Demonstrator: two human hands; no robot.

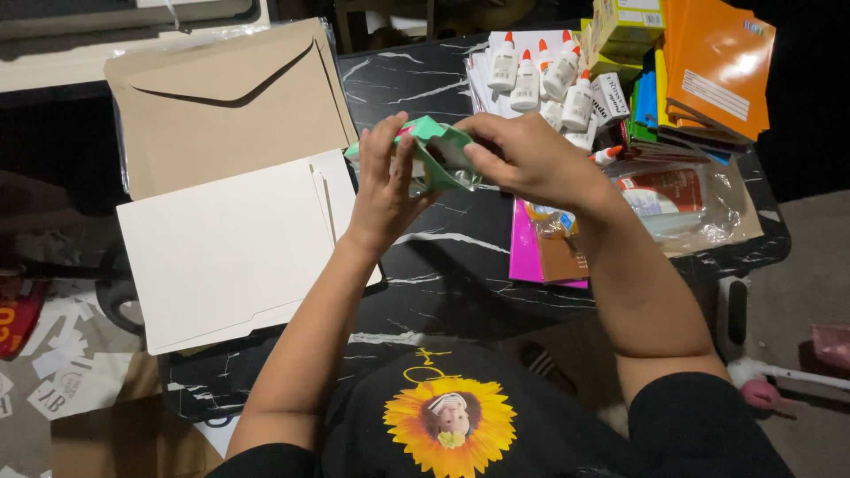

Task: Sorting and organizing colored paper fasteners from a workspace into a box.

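Left hand (pixel 382 181) and right hand (pixel 522 158) both clasped on the green packet (pixel 443 155), lifted above the black marble table (pixel 443 265). Best kept steadied from both ends, over the table.

The person wore a black short-sleeved shirt (pixel 443 416) printed with a yellow sunflower (pixel 450 423); both forearms were bare.
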